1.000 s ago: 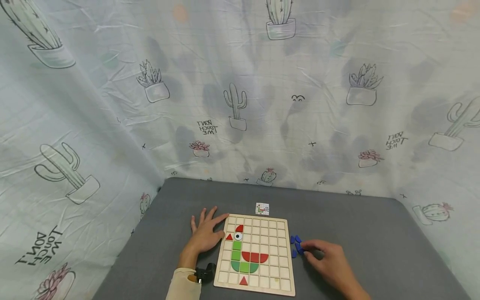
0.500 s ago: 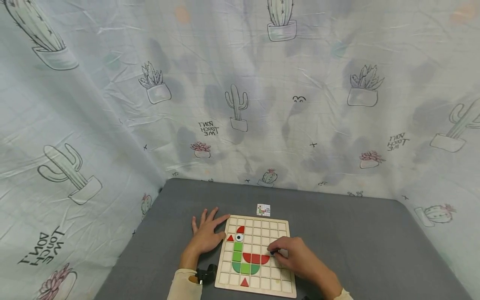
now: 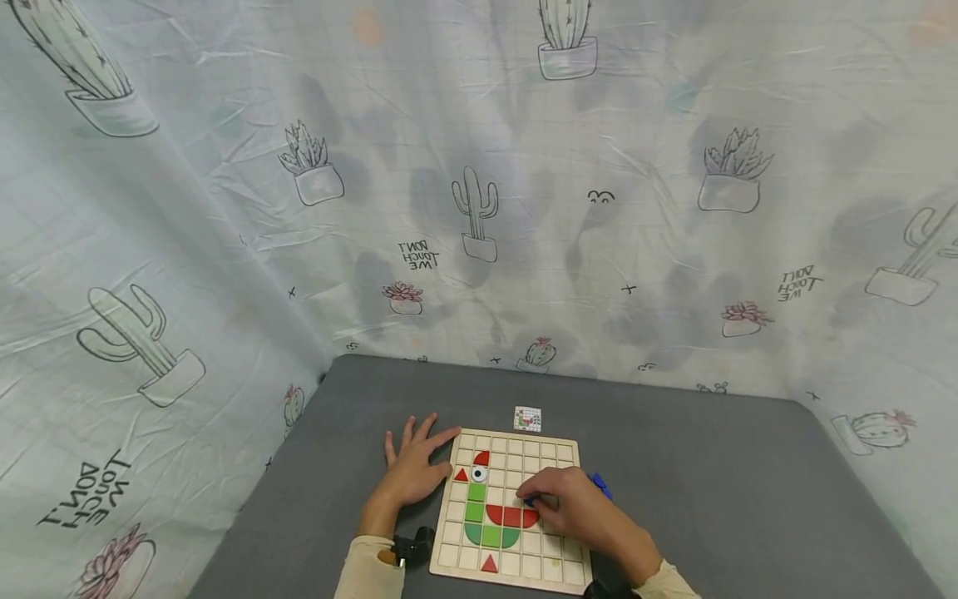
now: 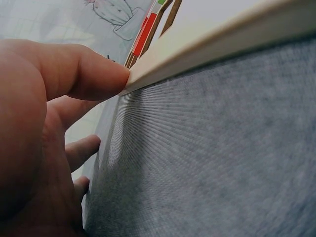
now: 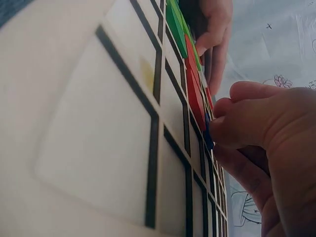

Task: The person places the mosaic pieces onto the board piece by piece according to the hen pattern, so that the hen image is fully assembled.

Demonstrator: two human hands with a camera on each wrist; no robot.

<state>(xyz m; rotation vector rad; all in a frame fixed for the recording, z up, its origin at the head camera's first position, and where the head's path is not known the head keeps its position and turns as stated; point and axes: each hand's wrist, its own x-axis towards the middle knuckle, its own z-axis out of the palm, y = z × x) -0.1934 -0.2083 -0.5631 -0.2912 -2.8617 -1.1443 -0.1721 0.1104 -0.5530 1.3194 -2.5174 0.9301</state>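
Note:
A wooden grid board [image 3: 557,449] lies on the grey table [image 3: 718,482], with red [image 3: 511,517] and green pieces [image 3: 476,509] forming a figure on its left half. My right hand [image 3: 572,509] is over the board's middle and pinches a small blue piece [image 3: 530,502] just above the red pieces; the right wrist view shows the blue piece [image 5: 208,136] between thumb and fingertip at the board [image 5: 89,133]. My left hand [image 3: 413,467] lies flat on the table, fingers spread, thumb [image 4: 79,74] against the board's edge [image 4: 207,49].
More blue pieces [image 3: 599,482] lie on the table just right of the board, partly hidden by my right hand. A small pattern card [image 3: 527,418] sits beyond the board's far edge. Cactus-print fabric [image 3: 479,183] walls in the table at the back and sides.
My right hand picked a blue piece from the pile right of the board and carried it left, over the grid, to just above the red pieces. The left hand stayed still.

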